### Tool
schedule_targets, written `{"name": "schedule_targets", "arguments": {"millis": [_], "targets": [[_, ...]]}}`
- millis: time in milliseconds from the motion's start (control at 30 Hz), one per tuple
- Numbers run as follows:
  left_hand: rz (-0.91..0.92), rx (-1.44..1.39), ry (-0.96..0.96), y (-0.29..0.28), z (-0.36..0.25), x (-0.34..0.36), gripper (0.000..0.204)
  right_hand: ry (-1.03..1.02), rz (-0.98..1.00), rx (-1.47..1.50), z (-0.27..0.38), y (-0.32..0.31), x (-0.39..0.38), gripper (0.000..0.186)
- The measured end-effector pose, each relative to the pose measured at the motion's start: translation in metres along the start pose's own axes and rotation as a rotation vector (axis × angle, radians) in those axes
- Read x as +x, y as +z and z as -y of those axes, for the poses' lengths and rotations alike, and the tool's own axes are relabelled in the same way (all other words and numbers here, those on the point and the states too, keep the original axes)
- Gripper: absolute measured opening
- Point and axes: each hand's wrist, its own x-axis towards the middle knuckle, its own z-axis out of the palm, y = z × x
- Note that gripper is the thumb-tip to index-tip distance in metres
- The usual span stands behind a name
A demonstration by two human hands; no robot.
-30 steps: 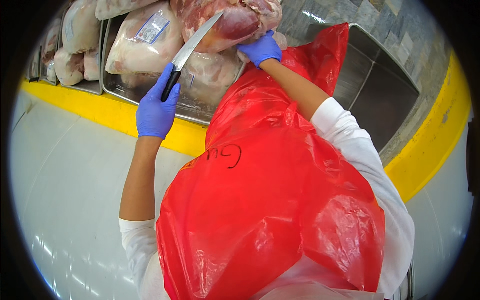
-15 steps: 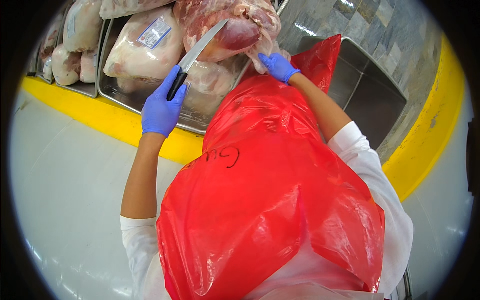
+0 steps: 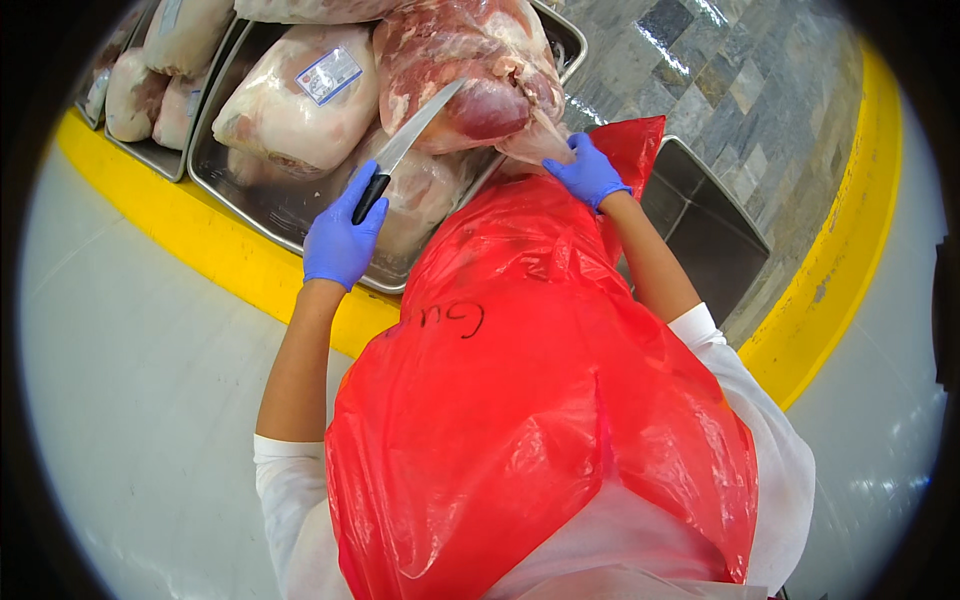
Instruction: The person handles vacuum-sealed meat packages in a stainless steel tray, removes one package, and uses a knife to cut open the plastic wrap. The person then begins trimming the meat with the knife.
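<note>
My left hand (image 3: pixel 343 238), in a blue glove, is closed around the black handle of a knife (image 3: pixel 418 127). The curved blade points up and to the right, its tip over a large unwrapped piece of raw meat (image 3: pixel 480 80). My right hand (image 3: pixel 588 172), also gloved in blue, grips a stretched sheet of translucent plastic wrap (image 3: pixel 530 146) at the meat's lower right side. The meat rests on other packed pieces in a metal tray (image 3: pixel 290 222). Directly left of it lies a wrapped piece of meat (image 3: pixel 290 110) with a blue-and-white label.
More wrapped pieces (image 3: pixel 135 95) sit in trays to the left. A deep metal bin (image 3: pixel 705 225) stands right of my red plastic apron (image 3: pixel 540 400). Yellow edging (image 3: pixel 225 265) runs along the grey floor, and a tiled surface (image 3: pixel 680 70) lies at the far right.
My right hand has drawn the plastic wrap rightward and toward me, so it is now taut. The knife stays in my left hand. The whole view has shifted slightly.
</note>
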Motion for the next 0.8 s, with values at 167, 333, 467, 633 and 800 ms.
{"name": "schedule_targets", "arguments": {"millis": [167,333,467,633,800], "targets": [[-0.040,-0.087,0.027,0.006,0.008,0.003,0.052,-0.127,-0.205,-0.147,0.009,-0.006,0.007,0.089],[-0.014,-0.099,0.011,0.007,0.010,0.005,0.051,-0.017,-0.101,0.300,0.049,0.032,0.016,0.095],[-0.015,-0.097,0.054,0.012,0.004,0.007,0.051,0.040,-0.690,0.382,0.040,0.128,0.035,0.082],[-0.003,-0.104,0.079,0.010,0.000,0.006,0.052,0.267,-0.599,0.121,0.039,0.100,0.033,0.039],[0.020,-0.073,0.044,0.009,0.003,0.005,0.053,-0.269,-0.717,0.224,0.017,0.116,0.023,0.014]]}}
